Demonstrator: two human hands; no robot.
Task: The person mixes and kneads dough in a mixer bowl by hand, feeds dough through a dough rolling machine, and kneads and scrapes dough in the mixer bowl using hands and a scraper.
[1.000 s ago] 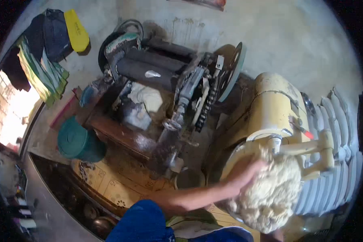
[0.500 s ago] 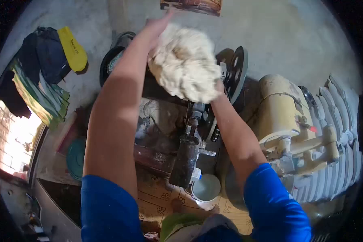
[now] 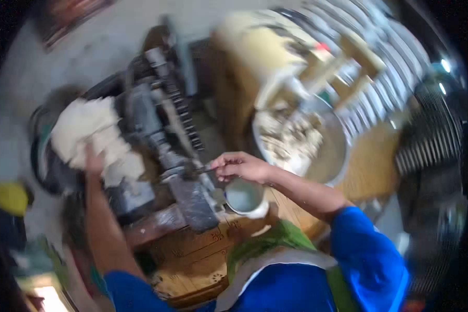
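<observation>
A large pale dough mass (image 3: pixel 85 127) lies over the rollers of the dark machine at the left. Against its lower edge rests my left hand (image 3: pixel 94 158), its fingers blurred and partly lost in the dough. More dough hangs down below the rollers. My right hand (image 3: pixel 239 166) is closed around a small crank handle (image 3: pixel 208 169) on the machine's near side. Just below that hand stands a white bucket (image 3: pixel 244 196) with cloudy contents. To the right, a wide metal bowl (image 3: pixel 340 156) holds more dough pieces (image 3: pixel 291 138).
A cream-coloured mixer (image 3: pixel 265 47) stands behind the bowl, with a red-tipped part on it. Stacked pale trays or sacks (image 3: pixel 395 57) fill the upper right. An exposed chain (image 3: pixel 184 117) runs beside the rollers. Yellow and dark items hang at the far left.
The dough, earlier lifted off the bowl and carried in both hands, now lies on the rollers. My right hand has left it and closed on the handle. The view has turned right.
</observation>
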